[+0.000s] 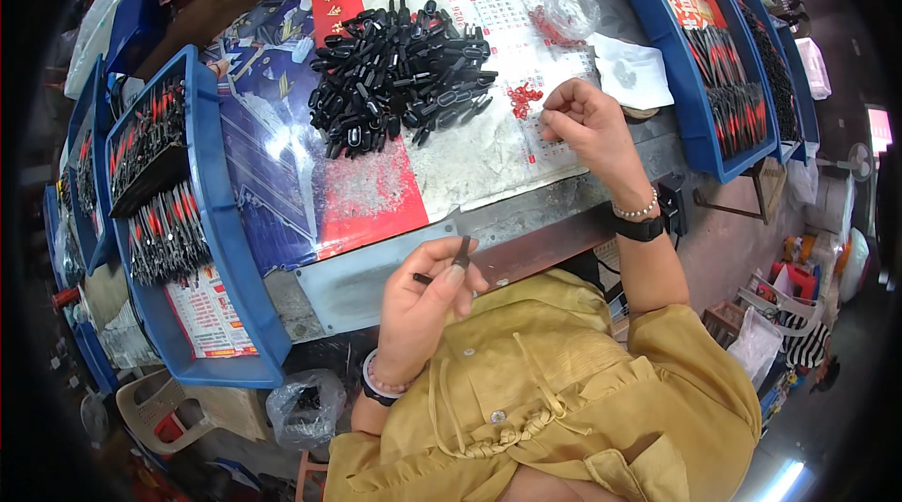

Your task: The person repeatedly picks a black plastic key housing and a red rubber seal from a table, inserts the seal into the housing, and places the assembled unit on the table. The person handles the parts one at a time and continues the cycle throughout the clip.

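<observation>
Our left hand (423, 300) has a black part (461, 252) gripped between thumb and fingers, up off the table near its front edge. A second dark stub (422, 278) pokes out on the far side of the thumb; can't tell if it's the same part. Our right hand (592, 126) is curled, thumb and fingertips close together; can't tell if they have anything between them. It's just beside a small cluster of red bits (524, 100) lying on the calendar sheet (479, 164). Left of those we have a big heap of black pieces (376, 84). Beyond the right hand: a clear plastic bag (572, 12) by more red bits, and a white sheet (631, 72). Blue tray (225, 230) on our left, another blue tray (747, 164) on our right, both holding rows of black-and-red pieces (167, 234).
</observation>
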